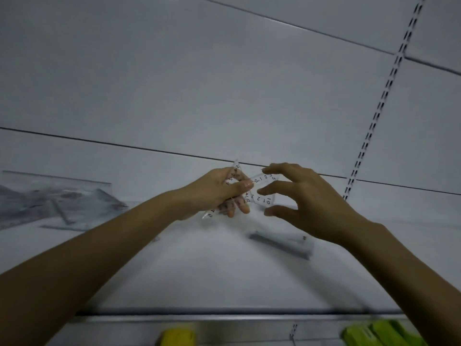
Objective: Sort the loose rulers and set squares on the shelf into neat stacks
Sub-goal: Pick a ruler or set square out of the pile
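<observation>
The left hand [219, 193] pinches a few clear set squares [263, 189] above the shelf [174, 270]; the right hand [301, 203], fingers spread and empty, hovers just beside them. Gathering seems under way; squaring their edges next calls for both hands, with a loose pile [57, 198] lying leftward

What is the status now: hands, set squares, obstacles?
Left hand grips clear set squares above the shelf. Right hand open beside them. Loose ruler lies below, untidy pile far left.
</observation>
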Demonstrator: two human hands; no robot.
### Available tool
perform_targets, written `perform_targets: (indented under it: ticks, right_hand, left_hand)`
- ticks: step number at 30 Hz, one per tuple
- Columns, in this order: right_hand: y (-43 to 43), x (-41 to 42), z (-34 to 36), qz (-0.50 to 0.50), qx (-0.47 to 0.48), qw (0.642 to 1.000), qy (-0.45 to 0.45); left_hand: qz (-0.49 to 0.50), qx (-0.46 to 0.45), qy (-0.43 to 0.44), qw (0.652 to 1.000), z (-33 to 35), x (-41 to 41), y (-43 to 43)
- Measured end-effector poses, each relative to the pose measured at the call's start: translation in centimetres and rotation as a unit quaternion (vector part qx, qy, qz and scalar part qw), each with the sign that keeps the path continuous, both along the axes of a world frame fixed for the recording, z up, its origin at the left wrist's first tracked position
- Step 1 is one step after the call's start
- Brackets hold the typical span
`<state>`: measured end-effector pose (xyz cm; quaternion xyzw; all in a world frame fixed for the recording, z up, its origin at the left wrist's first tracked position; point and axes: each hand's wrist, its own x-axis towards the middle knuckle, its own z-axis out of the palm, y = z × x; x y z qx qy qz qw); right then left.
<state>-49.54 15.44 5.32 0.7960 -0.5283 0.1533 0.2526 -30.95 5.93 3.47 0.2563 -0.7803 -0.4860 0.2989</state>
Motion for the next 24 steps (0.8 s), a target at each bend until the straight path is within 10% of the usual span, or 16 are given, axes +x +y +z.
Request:
perform_targets:
  ticks: [12,20,24]
  right_hand:
    - [-6.3,-3.3,-0.8,0.034,-0.066,0.996,-0.054]
    - [-12.8,3.4,-3.0,-0.054,0.078,0.980,0.172]
    - [-13.9,3.3,-3.2,-0.059,0.252,0.966,0.008]
  left_hand:
    - [0.307,0.027,0.107,0.945,-3.4,0.0,-4.6]
    - [0.368,-0.054,0.154,0.915,-3.4,1.4,-6.9]
    - [0.334,-0.015,0.150,0.931,-3.0,1.0,-6.8]
